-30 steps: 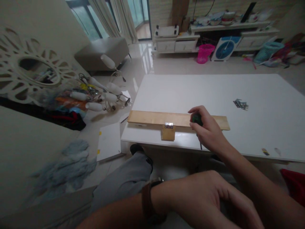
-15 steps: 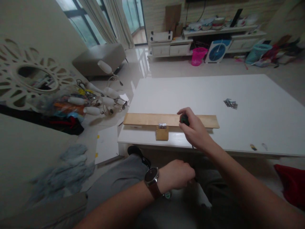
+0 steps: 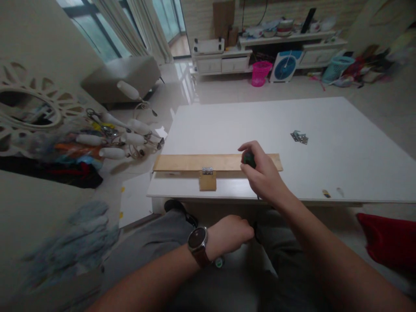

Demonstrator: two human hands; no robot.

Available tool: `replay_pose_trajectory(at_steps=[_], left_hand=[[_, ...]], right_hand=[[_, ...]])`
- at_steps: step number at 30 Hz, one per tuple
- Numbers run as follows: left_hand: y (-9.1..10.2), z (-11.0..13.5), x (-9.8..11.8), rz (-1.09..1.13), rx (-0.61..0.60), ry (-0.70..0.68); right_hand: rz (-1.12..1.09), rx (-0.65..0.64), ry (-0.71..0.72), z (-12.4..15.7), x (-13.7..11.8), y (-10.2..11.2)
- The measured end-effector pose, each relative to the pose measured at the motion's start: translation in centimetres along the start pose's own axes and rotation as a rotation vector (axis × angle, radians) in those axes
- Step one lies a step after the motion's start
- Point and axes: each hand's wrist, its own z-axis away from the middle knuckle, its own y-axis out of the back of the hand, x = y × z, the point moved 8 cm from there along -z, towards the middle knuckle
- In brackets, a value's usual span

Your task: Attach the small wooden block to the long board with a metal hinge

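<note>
A long wooden board (image 3: 182, 162) lies along the near side of the white table. A metal hinge (image 3: 207, 171) joins it to a small square wood piece (image 3: 207, 182) on its near edge. My right hand (image 3: 261, 171) is above the board's right part, closed round the dark green handle of what looks like a screwdriver (image 3: 248, 159); a thin dark shaft shows below the hand. My left hand (image 3: 229, 236), below the table edge over my lap, is curled into a fist. Its fingertips are turned away, so anything inside is hidden.
The white table (image 3: 227, 125) carries a small pile of metal hinges (image 3: 299, 137) at right and two small flat bits near its front edge. A lamp with several white shades (image 3: 133, 138) stands left of it. Red fabric (image 3: 386, 240) is at lower right.
My view has turned slightly, so the table and room appear further left. My right hand, with the screwdriver, is a little further right of the hinge. The left hand stays curled.
</note>
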Motion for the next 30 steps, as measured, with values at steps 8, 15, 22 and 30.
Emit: replay_pose_trajectory(at_steps=[8, 15, 22, 30], left_hand=[[0.6, -1.7, 1.0, -0.004, 0.071, -0.08], [1.7, -0.2, 0.4, -0.02, 0.192, -0.12], [2.3, 1.7, -1.7, 0.071, 0.142, 0.032], [4.0, 3.5, -5.2, 0.131, 0.159, 0.208]], right_hand=[[0.049, 0.052, -0.052, 0.3, 1.8, 2.6], [0.109, 0.05, -0.115, 0.0, 4.1, 2.8], [0.182, -0.018, -0.105, -0.8, 5.4, -0.2], [0.286, -0.07, -0.048, -0.7, 5.2, -4.4]])
